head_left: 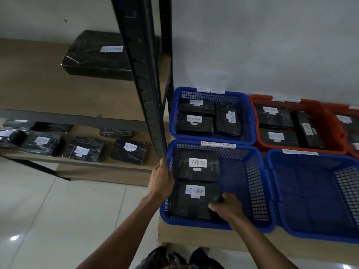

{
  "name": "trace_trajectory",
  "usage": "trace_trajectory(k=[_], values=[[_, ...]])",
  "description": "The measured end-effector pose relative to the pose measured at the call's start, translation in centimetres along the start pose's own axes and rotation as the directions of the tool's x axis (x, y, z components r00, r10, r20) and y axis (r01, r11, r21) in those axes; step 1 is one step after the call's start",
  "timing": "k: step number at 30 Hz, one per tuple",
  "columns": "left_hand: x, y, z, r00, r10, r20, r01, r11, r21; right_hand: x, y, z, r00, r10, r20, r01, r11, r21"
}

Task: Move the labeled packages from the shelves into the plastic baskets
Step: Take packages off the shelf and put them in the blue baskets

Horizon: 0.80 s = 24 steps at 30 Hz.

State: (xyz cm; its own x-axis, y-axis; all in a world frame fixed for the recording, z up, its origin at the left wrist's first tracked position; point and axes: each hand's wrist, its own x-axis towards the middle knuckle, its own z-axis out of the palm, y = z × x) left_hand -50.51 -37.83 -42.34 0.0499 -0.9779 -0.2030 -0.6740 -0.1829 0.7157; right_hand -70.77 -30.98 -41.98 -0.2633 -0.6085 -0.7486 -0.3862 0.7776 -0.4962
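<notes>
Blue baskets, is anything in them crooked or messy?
Only a little. In the far blue basket, one package lies turned sideways to its two neighbours. In the near blue basket, both hands are on the front package, not yet settled. Nothing looks spilled or damaged.

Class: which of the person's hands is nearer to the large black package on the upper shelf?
Left. The left hand is at the near blue basket's left rim, closer to the large black package. The right hand grips a RETURN package inside, farther right.
</notes>
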Motion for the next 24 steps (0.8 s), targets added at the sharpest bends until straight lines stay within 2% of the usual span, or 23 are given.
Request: trace_trajectory(k=[7, 12, 17, 24], values=[[0.4, -0.7, -1.1, 0.993, 0.022, 0.117, -0.021, 1.0, -0.009, 0.5, 0.1, 1.0, 0.998, 0.006, -0.068, -0.009, 0.999, -0.043], [1.2, -1.0, -2.8, 0.965, 0.063, 0.254, -0.069, 0.997, 0.018, -0.2, -0.3, 1.0, 0.991, 0.002, -0.135, -0.008, 0.999, -0.043], [1.7, -1.3, -4.5, 0.937, 0.158, 0.312, -0.172, 0.985, 0.017, -1.6, -1.8, 1.4, 0.944, -0.155, -0.29, 0.119, 0.983, -0.137], [0.9, -3.3, -7.2, 0.904, 0.307, 0.298, -0.318, 0.948, -0.013, -4.3, -3.9, 4.1, 0.856, -0.374, -0.357, 0.317, 0.925, -0.209]])
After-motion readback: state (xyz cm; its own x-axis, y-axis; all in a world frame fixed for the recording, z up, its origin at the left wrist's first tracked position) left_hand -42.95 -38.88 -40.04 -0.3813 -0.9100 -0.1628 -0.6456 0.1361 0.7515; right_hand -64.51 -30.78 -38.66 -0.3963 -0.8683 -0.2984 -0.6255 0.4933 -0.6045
